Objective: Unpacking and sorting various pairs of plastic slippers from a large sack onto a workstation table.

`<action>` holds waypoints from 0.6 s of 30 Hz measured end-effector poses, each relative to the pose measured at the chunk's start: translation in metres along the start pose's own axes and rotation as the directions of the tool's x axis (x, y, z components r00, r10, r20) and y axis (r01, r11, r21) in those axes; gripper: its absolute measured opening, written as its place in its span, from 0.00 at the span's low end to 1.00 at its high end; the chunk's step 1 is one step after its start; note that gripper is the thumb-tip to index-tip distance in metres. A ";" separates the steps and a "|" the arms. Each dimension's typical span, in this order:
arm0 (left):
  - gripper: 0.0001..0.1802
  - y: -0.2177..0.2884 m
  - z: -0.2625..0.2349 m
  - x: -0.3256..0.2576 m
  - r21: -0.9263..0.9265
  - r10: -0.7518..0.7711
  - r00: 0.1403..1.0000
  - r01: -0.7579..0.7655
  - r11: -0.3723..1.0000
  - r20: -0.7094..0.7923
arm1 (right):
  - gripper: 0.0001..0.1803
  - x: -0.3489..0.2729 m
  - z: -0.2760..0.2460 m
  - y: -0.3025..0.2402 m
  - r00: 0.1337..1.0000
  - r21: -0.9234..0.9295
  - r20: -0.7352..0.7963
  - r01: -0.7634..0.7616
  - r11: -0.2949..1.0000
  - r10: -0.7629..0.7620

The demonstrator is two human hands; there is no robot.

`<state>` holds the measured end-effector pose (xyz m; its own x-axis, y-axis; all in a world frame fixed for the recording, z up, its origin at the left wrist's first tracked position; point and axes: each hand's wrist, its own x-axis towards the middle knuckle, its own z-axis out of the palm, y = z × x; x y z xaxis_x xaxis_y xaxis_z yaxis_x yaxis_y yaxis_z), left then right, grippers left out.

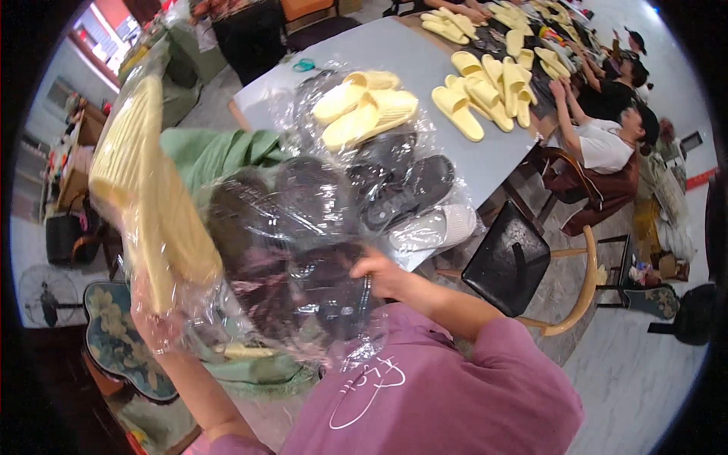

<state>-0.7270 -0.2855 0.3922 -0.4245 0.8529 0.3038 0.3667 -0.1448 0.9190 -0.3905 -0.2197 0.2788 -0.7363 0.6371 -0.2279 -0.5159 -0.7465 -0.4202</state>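
Observation:
My left hand [155, 315] is closed on a clear plastic bag with a pair of yellow slippers [148, 182], held upright at the left and slightly blurred. With my right hand [385, 274] I grip the edge of another clear bag that holds dark slippers [318, 205], raised in front of my chest. Beyond it on the table lie bagged yellow slippers [368, 106], bagged black slippers [409, 189] and a bagged white slipper [436, 229]. A green sack [220, 155] is partly hidden behind the bags I hold.
The pale table [280, 95] carries loose yellow slippers [485, 87] and green-handled scissors [304, 65]. A chair with a black seat [509, 258] stands at its right. Several people sit along the far right side, including one in a white shirt [603, 144]. A fan [47, 296] stands left.

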 end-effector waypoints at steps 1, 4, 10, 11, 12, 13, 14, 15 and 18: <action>0.19 0.006 0.014 0.010 -0.079 0.028 0.999 -0.026 0.997 0.020 | 0.28 -0.019 -0.006 -0.023 0.996 -0.040 -0.027 0.080 0.996 -0.081; 0.19 0.017 0.064 0.070 -0.163 0.011 0.986 0.017 0.986 0.169 | 0.27 -0.062 -0.054 -0.071 0.975 -0.136 -0.163 0.128 0.982 -0.150; 0.18 0.040 0.228 0.187 -0.491 -0.173 0.805 0.499 0.714 0.567 | 0.28 -0.092 -0.096 -0.145 0.790 -0.076 -0.393 0.483 0.872 -0.471; 0.17 0.035 0.243 0.210 -0.464 -0.090 0.771 0.467 0.753 0.630 | 0.30 -0.089 -0.101 -0.154 0.775 -0.032 -0.410 0.514 0.857 -0.480; 0.17 0.035 0.261 0.230 -0.404 -0.108 0.759 0.455 0.794 0.643 | 0.30 -0.089 -0.110 -0.167 0.783 -0.031 -0.400 0.507 0.861 -0.476; 0.16 0.035 0.279 0.248 -0.339 -0.128 0.743 0.443 0.830 0.657 | 0.30 -0.088 -0.122 -0.180 0.773 -0.031 -0.393 0.529 0.848 -0.497; 0.16 0.034 0.294 0.265 -0.338 -0.130 0.745 0.442 0.831 0.654 | 0.30 -0.087 -0.133 -0.193 0.760 -0.029 -0.391 0.554 0.832 -0.519; 0.16 0.033 0.307 0.281 -0.248 -0.149 0.736 0.401 0.882 0.660 | 0.30 -0.082 -0.142 -0.209 0.734 -0.044 -0.455 0.547 0.836 -0.504; 0.16 0.018 0.344 0.322 -0.107 -0.151 0.697 0.312 0.944 0.701 | 0.29 -0.067 -0.178 -0.255 0.714 -0.060 -0.517 0.520 0.852 -0.472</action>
<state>-0.5727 0.1587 0.4203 0.2291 0.9679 -0.1033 0.1250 0.0760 0.9892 -0.1318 -0.0374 0.2448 -0.0556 0.9064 -0.4189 -0.7959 -0.2935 -0.5295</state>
